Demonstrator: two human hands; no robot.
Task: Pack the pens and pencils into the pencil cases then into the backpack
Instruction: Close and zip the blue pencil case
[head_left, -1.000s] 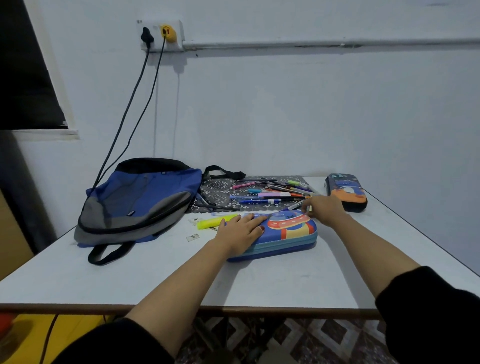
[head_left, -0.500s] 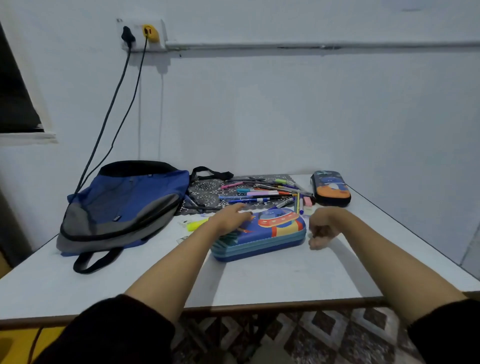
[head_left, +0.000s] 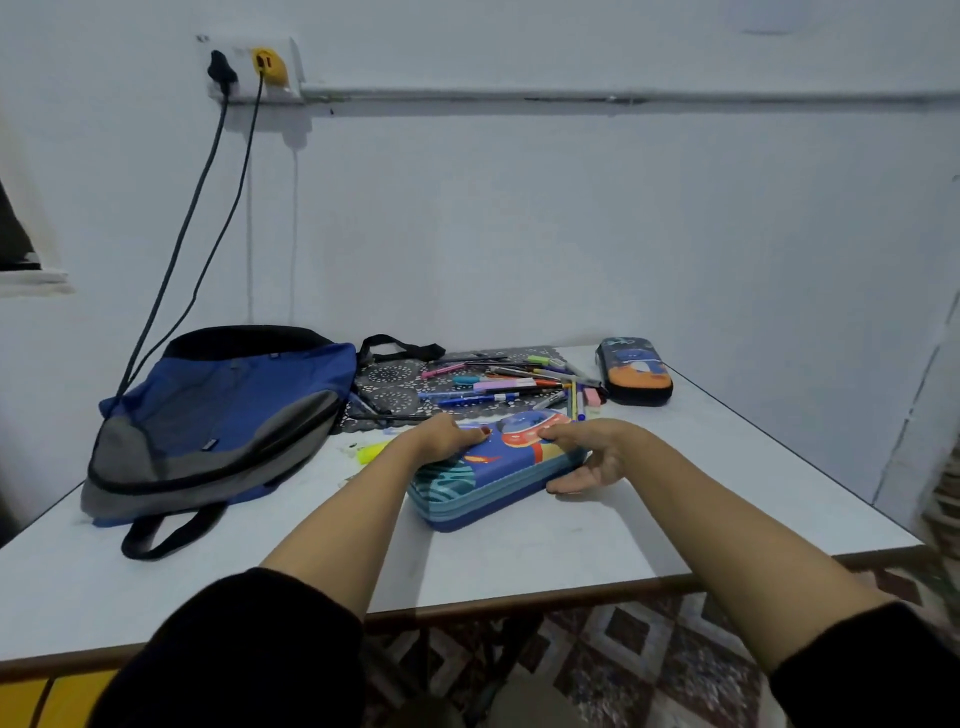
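Note:
A closed blue pencil case (head_left: 483, 475) with a flying-saucer picture lies in the middle of the white table (head_left: 545, 545). My left hand (head_left: 445, 439) rests on its top far-left part, fingers lying across the lid. My right hand (head_left: 587, 460) grips its right end, fingers on the lid and thumb down at the side. Behind it, several loose pens and pencils (head_left: 498, 384) lie on a dark patterned mat (head_left: 389, 376). A second, dark pencil case (head_left: 634, 371) with an orange picture sits closed at the back right. The blue and grey backpack (head_left: 218, 415) lies flat at the left.
A yellow highlighter (head_left: 371, 451) lies left of the blue case, beside the backpack. A pink eraser (head_left: 592, 397) sits near the dark case. Two cables (head_left: 197, 228) hang from a wall socket down behind the backpack. The table's front edge (head_left: 519, 603) is close to me.
My right hand, a loose fist beside the case half a second ago, now holds the case's right end. My left hand stays on the lid. The view has shifted slightly.

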